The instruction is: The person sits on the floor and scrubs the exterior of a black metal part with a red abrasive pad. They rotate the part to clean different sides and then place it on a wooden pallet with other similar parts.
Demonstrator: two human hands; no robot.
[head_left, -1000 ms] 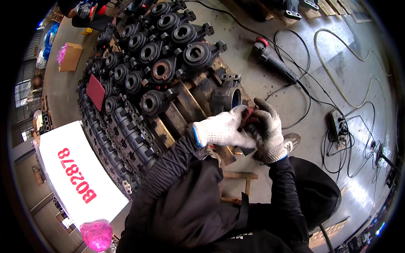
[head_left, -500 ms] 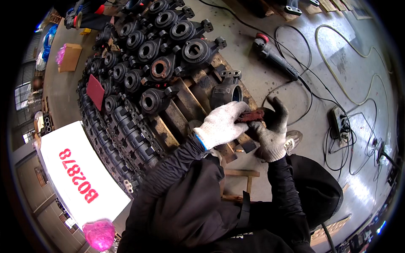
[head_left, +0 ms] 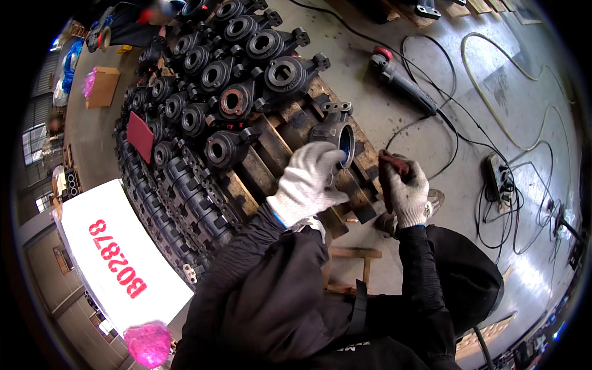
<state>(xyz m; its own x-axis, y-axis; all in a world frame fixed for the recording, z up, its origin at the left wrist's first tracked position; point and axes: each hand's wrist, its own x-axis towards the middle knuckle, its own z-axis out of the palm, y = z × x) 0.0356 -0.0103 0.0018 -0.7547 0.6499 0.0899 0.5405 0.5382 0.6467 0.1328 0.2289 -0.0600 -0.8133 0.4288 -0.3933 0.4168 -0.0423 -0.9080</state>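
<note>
My left hand (head_left: pixel 309 179), in a white work glove, rests on a dark cast metal housing (head_left: pixel 333 132) with a round bore that stands alone on a wooden pallet (head_left: pixel 271 157). My right hand (head_left: pixel 407 192), also gloved, is closed around a dark red abrasive pad (head_left: pixel 391 165), held a little to the right of the housing and apart from it. Both arms wear black sleeves.
Many dark cast housings (head_left: pixel 243 58) lie in rows on the pallet at upper left, one with a rusty bore (head_left: pixel 233 102). An angle grinder (head_left: pixel 401 80) and cables lie on the concrete floor. A power strip (head_left: pixel 501 179) is right. A white sign (head_left: pixel 114 253) and pink bag (head_left: pixel 148 342) are lower left.
My hands were together holding the red pad. They have parted: the left moved onto the lone housing, the right moved right, keeping the pad.
</note>
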